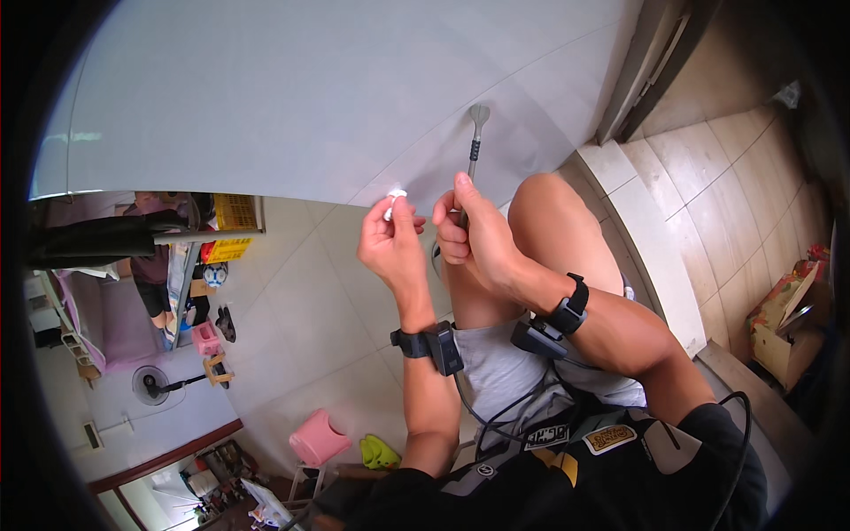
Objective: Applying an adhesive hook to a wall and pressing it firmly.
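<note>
Before me stands a pale grey tiled wall (285, 99) with thin joint lines. My left hand (395, 245) pinches a small white wad (396, 194) between thumb and fingers, close to the wall's edge. Whether the wad is paper or paste, I cannot tell. My right hand (475, 232) grips the handle of a slim scraper-like tool (474, 149) with a dark ribbed collar. Its flared flat grey head lies close to the wall surface; contact is unclear. The lower end of the handle is hidden by my fingers.
A raised step (654, 239) borders the floor on the right, near a door frame (644, 73). A pink stool (319, 437) and green clogs (379, 453) are at lower left. Farther left are a standing fan (151, 385), yellow crates (232, 212) and a person (151, 272).
</note>
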Demonstrator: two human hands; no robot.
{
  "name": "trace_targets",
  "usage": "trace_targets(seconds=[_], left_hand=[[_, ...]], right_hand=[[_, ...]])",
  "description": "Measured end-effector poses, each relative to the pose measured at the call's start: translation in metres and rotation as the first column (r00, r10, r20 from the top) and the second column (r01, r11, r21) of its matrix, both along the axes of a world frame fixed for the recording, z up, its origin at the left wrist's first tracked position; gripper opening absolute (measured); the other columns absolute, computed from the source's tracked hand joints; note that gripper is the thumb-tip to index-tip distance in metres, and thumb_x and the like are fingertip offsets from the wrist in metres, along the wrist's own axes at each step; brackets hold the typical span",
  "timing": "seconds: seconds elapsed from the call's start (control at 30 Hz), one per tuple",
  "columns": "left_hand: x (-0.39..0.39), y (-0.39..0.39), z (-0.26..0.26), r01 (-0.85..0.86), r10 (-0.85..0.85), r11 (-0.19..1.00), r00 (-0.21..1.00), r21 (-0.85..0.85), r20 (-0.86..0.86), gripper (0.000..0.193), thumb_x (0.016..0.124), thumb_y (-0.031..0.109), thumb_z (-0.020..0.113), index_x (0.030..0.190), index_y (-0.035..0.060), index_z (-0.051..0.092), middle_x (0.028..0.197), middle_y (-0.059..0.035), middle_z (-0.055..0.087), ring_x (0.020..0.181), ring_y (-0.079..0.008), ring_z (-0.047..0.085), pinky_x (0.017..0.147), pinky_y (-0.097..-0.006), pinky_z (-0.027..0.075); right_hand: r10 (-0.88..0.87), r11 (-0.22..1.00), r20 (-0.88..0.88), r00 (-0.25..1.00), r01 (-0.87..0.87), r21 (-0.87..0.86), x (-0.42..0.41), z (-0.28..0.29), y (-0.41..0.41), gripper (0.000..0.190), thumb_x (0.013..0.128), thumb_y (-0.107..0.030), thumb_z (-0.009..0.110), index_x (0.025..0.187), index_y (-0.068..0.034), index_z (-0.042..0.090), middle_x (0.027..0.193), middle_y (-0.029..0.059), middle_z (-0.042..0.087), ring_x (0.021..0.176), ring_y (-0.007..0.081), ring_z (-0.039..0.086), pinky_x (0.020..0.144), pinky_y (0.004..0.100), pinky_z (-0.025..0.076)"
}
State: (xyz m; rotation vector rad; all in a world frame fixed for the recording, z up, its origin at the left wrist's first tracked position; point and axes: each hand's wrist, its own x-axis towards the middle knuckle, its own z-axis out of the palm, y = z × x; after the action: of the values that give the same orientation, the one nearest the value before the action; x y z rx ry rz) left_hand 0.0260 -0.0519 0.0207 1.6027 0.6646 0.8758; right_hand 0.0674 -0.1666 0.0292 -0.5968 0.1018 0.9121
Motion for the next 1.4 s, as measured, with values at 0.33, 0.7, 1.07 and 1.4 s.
trace_targets(seconds=[0.33,0.7,1.07,1.4], left_hand=[[0.001,0.008,0.008,-0.066,0.053,0.980,0.996,0.189,0.074,0.013,0.087,-0.001,0.071,0.097,-0.0066,0.065,0.082,-0.0128,0.069,0.067,-0.0140,0.066,0.059,-0.0243,0.054],[-0.025,0.009,0.020,-0.112,0.106,0.987,0.993,0.117,0.061,0.011,0.088,-0.002,0.069,0.093,-0.0017,0.059,0.077,-0.0100,0.067,0.061,-0.0115,0.061,0.057,-0.0239,0.051],[-0.084,0.001,0.015,-0.262,0.267,0.963,0.955,-0.059,0.128,0.011,0.088,0.002,0.055,0.086,0.0052,0.045,0.063,-0.0067,0.057,0.051,-0.0104,0.048,0.049,-0.0233,0.039],[-0.084,-0.005,0.013,-0.251,0.256,0.966,0.961,-0.061,0.100,0.009,0.086,0.002,0.052,0.086,0.0046,0.044,0.065,-0.0075,0.058,0.051,-0.0109,0.048,0.048,-0.0243,0.038]], right_hand=[[0.034,0.997,0.062,0.998,-0.030,-0.064,-0.006,0.000,0.007,0.052,0.105,-0.052,0.031,0.086,-0.008,0.049,0.061,-0.0034,0.031,0.051,0.0086,0.026,0.048,0.0246,0.023],[0.274,0.956,0.071,0.959,-0.263,-0.127,-0.034,-0.003,0.015,0.056,0.104,-0.055,0.034,0.079,-0.008,0.049,0.058,-0.0038,0.033,0.049,0.0092,0.027,0.045,0.0275,0.023],[0.028,0.997,0.071,0.997,-0.023,-0.068,-0.018,-0.001,0.015,0.052,0.105,-0.051,0.033,0.080,-0.008,0.046,0.058,-0.0037,0.031,0.050,0.0103,0.028,0.045,0.0287,0.024],[-0.059,0.996,-0.174,0.983,0.071,0.061,-0.010,0.002,0.010,0.048,0.106,-0.049,0.032,0.081,-0.011,0.047,0.059,-0.0058,0.027,0.048,0.0085,0.022,0.045,0.0255,0.019]])
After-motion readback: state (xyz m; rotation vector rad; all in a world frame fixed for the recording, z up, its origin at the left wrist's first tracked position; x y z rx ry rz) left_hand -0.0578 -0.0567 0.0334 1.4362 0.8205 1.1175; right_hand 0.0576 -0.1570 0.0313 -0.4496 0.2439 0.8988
